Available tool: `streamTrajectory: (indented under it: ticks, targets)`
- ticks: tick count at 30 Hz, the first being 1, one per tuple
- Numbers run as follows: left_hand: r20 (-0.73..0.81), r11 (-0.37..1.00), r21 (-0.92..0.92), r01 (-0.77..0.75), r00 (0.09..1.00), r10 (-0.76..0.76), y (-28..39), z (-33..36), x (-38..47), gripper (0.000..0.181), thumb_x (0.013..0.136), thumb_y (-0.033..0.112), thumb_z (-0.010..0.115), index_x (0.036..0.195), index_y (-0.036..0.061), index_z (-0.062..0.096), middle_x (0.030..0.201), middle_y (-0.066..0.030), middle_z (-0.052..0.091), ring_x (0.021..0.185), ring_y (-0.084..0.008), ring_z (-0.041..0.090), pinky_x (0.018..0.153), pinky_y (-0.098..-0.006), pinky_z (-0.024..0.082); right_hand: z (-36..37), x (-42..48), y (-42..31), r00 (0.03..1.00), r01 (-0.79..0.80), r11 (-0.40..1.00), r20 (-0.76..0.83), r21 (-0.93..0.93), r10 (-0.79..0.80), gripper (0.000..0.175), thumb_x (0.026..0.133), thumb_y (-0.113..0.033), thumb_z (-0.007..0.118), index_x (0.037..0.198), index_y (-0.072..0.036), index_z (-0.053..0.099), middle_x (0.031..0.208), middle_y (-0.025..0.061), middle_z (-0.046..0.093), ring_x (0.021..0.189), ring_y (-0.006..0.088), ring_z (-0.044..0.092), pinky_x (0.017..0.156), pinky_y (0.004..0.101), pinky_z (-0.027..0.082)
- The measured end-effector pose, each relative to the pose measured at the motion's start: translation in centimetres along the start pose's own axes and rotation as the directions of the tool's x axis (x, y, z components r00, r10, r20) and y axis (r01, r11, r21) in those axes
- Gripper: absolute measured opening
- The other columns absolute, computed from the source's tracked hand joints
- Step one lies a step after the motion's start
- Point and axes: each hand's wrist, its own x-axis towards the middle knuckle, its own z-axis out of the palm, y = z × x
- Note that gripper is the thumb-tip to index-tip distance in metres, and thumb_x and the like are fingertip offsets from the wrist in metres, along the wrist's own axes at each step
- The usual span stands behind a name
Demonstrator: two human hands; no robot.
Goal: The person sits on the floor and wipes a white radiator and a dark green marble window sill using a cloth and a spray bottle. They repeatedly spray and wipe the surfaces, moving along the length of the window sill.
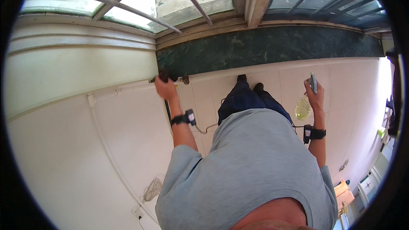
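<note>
My left hand (165,88) is at the left corner of a dark green marbled windowsill (249,48), gripping a small dark brown object (163,75). That object looks like a bunched cloth, though blur and my fingers hide much of it. Out to the right, my right hand (315,94) holds a spray bottle by its grey trigger head (313,83). The clear, ribbed body of the bottle (303,108) hangs below my fingers with pale yellow liquid inside. It is over the tiled floor, apart from the sill.
Metal bars (108,1) cross the wood-framed window above the sill. A white pipe (268,70) runs along the sill's front edge. Cable coils (153,190) hang near a wall socket (137,211) at lower left. Wired black wrist straps (182,118) are on both my forearms.
</note>
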Motion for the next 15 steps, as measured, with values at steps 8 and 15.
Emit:
streamTrajectory:
  ticks: [8,15]
  targets:
    - [0.271,0.871,-0.285,-0.400,0.838,0.473,16.1,6.0,-4.9,0.027,0.079,0.009,0.071,0.105,0.0107,0.067,0.106,-0.0115,0.064,0.100,-0.0355,0.067,0.079,-0.0458,0.057,0.9,-0.9,-1.5,0.997,0.027,0.996,0.073,-0.088,-0.020,0.023,0.098,-0.024,0.074,0.105,-0.003,0.071,0.075,0.0100,0.070,0.061,0.0189,0.070,0.060,0.0331,0.053]
    - [0.347,0.716,-0.118,-0.688,0.647,0.679,13.0,3.4,-5.2,0.016,0.087,0.006,0.065,0.102,0.0123,0.062,0.098,-0.0092,0.059,0.092,-0.0300,0.066,0.071,-0.0431,0.058,1.6,0.2,-3.8,0.994,0.053,0.999,0.096,-0.010,-0.052,0.023,0.098,-0.024,0.074,0.107,-0.003,0.071,0.075,0.0096,0.070,0.062,0.0187,0.070,0.061,0.0337,0.053]
